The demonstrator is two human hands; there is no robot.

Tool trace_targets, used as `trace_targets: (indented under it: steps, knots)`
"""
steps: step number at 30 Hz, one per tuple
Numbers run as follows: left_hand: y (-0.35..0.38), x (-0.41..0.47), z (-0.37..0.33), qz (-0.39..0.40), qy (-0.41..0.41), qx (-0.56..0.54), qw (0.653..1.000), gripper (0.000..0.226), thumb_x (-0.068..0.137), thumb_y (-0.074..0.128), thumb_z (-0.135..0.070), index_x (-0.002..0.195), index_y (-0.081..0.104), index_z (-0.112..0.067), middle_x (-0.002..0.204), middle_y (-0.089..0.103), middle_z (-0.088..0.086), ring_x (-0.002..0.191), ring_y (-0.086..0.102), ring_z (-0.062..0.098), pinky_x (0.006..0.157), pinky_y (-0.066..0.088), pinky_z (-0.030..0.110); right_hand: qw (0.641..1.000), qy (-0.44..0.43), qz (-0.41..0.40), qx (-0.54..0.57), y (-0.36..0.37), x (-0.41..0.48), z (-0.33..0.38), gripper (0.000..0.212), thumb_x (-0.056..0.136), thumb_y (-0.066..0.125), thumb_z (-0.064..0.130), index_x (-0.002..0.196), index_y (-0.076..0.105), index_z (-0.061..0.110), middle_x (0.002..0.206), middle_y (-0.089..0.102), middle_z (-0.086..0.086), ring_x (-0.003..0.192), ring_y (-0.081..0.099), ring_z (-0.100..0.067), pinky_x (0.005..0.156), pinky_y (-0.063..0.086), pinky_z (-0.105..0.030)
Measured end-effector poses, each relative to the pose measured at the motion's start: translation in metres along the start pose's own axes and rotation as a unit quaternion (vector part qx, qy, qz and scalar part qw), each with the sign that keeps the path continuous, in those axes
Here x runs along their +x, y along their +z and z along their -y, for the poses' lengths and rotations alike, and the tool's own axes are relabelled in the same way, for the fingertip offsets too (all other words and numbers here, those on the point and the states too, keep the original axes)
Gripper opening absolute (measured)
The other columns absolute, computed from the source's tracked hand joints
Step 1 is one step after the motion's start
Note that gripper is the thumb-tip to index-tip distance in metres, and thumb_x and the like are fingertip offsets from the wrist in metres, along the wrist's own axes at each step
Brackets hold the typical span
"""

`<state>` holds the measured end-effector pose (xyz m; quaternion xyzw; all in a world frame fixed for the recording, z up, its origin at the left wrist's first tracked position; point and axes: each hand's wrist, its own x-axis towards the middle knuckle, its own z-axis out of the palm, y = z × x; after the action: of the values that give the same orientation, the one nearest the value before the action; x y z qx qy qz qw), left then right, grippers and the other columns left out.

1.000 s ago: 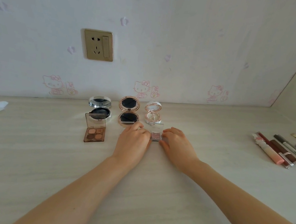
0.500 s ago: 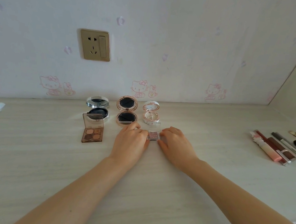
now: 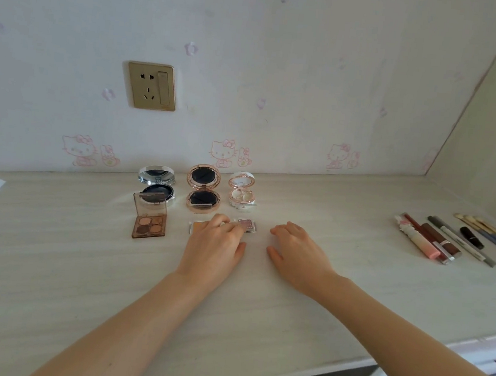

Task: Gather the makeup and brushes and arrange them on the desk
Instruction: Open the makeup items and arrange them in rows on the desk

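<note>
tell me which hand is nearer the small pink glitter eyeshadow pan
Left. The left hand has its fingertips at the left edge of the pink glitter eyeshadow pan; the right hand rests on the desk to the pan's right, with a clear gap.

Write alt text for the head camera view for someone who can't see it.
A person's left hand touches two small eyeshadow pans on a pale desk, right hand beside it. Three open compacts stand behind, a palette to the left; lip products and brushes lie far right.

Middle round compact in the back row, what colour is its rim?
Rose gold, with dark insides; the middle compact shows best in the head view.
</note>
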<state>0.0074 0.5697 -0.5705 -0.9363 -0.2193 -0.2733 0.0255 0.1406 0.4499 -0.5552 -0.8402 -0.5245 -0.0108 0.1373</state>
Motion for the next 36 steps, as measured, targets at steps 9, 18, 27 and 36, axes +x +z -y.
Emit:
trace_targets:
  steps: [9, 18, 27, 36]
  knots:
    - [0.003, -0.009, -0.056, -0.002, 0.065, -0.073, 0.995, 0.022, 0.073, 0.075, -0.019, 0.094, 0.073, -0.014, 0.089, 0.073, -0.006, 0.091, 0.065, 0.019, 0.065, 0.055, 0.028, 0.999, 0.030, -0.003, -0.025, -0.025, -0.059, -0.031, 0.047, 0.099, 0.040, 0.030, 0.143, 0.034, 0.015, 0.148, 0.036, 0.002, 0.144, 0.019, -0.016, 0.111, 0.028, -0.029]
    - [0.019, 0.020, -0.138, 0.018, 0.112, -0.127, 0.985, 0.029, 0.089, 0.055, -0.023, 0.113, 0.068, -0.014, 0.106, 0.071, 0.000, 0.109, 0.056, 0.022, 0.081, 0.047, 0.033, 0.994, 0.094, -0.013, -0.055, -0.060, -0.114, -0.103, 0.048, 0.100, 0.041, 0.032, 0.145, 0.032, 0.018, 0.148, 0.037, 0.000, 0.142, 0.023, -0.015, 0.110, 0.030, -0.030]
    - [0.049, 0.075, -0.213, 0.066, 0.129, -0.164, 0.976, 0.028, 0.094, 0.047, -0.025, 0.110, 0.065, -0.011, 0.113, 0.066, 0.002, 0.112, 0.049, 0.022, 0.087, 0.046, 0.038, 0.982, 0.161, -0.055, -0.078, -0.093, -0.134, -0.186, 0.043, 0.098, 0.045, 0.032, 0.139, 0.040, 0.017, 0.135, 0.051, -0.003, 0.125, 0.046, -0.019, 0.098, 0.044, -0.031]
    - [0.084, 0.160, -0.266, 0.111, 0.103, -0.203, 0.967, 0.033, 0.096, 0.047, -0.027, 0.123, 0.059, -0.013, 0.120, 0.059, 0.003, 0.117, 0.043, 0.024, 0.092, 0.044, 0.040, 0.971, 0.223, -0.079, -0.042, -0.097, -0.103, -0.252, 0.028, 0.097, 0.047, 0.023, 0.118, 0.056, 0.008, 0.114, 0.062, -0.010, 0.105, 0.056, -0.027, 0.086, 0.051, -0.037]
